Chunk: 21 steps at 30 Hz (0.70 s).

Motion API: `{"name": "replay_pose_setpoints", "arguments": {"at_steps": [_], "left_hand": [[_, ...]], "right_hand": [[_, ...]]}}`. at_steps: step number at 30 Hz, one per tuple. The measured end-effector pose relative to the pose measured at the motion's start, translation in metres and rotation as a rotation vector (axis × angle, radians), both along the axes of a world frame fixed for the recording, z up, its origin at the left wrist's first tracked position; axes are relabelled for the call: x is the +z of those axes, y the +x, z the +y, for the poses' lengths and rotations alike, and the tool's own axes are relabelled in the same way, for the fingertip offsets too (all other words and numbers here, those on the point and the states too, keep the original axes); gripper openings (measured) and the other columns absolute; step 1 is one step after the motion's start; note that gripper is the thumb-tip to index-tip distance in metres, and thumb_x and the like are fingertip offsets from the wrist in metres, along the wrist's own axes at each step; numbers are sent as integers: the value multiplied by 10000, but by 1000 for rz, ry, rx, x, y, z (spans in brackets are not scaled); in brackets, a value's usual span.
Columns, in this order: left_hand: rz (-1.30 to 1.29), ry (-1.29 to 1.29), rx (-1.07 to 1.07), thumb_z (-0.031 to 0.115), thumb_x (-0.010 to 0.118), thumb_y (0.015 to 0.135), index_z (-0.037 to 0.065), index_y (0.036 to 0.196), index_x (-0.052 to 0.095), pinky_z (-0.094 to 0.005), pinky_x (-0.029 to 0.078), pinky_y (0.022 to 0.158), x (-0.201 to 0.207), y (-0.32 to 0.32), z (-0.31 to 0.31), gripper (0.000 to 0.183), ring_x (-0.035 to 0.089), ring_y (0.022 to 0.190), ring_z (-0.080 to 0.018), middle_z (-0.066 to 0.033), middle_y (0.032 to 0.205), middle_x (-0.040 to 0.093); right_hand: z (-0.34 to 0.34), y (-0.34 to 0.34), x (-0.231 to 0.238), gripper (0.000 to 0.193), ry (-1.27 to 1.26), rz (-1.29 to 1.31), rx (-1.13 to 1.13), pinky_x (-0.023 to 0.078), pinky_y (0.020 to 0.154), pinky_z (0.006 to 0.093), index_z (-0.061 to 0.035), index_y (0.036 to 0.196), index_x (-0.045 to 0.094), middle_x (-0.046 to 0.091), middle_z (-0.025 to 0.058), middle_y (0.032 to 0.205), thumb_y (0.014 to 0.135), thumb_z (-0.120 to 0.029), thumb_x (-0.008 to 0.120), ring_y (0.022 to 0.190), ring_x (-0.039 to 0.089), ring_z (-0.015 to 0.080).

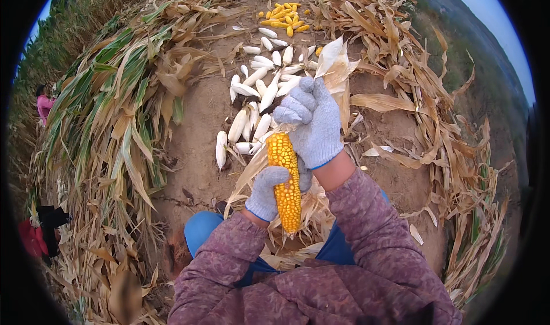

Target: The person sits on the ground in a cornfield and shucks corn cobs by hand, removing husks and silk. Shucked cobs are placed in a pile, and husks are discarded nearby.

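Observation:
A yellow ear of corn (286,181) is tilted upright in front of my body, its kernels bare. My left hand (269,190), in a pale grey knit glove, is wrapped round its lower half with the thumb across the kernels. Just above the ear's top end, my right hand (312,121), gloved the same way, is closed on pale dry corn husk (337,67) that sticks up past its fingers. Other husk leaves hang below the ear, between my knees. Where the husk joins the ear is hidden behind my right hand.
White-husked ears (243,90) lie on the bare soil ahead, with a pile of yellow ears (283,18) beyond. Dry stalks are heaped at left (120,118) and right (395,67). A person in pink (44,104) is at far left; a red and black item (40,233) lies lower left.

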<state>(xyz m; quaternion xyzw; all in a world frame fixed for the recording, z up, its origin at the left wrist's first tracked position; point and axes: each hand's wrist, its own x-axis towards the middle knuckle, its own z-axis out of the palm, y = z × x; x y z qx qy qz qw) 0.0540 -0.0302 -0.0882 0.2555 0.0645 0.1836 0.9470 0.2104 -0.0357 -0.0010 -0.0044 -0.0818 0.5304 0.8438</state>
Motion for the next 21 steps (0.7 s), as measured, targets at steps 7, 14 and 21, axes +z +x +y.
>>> {"name": "replay_pose_setpoints", "arguments": {"at_steps": [7,14,21], "left_hand": [[-430,-4,-381,347,812,708,-10,1023,651,-348,497,664,13,-1,3,502,587,677,-233,-103,842,623],[241,443,-11,318,868,688,21,1227,644,-352,571,788,43,-54,41,655,687,837,-229,-112,994,687],[369,536,386,303,822,752,35,1227,657,-347,566,786,56,-82,71,570,685,867,-212,-88,1003,695]], "right_hand": [[-11,18,18,500,275,249,110,386,526,278,-140,854,606,315,-93,613,1170,-448,369,487,327,74],[-27,104,-22,343,-661,-297,-538,400,529,264,-128,935,594,372,-80,620,1139,-399,544,511,369,66],[-52,27,-81,665,-1020,-2531,572,562,1004,485,-84,1418,586,742,236,1270,913,-488,737,1181,705,429]]}}
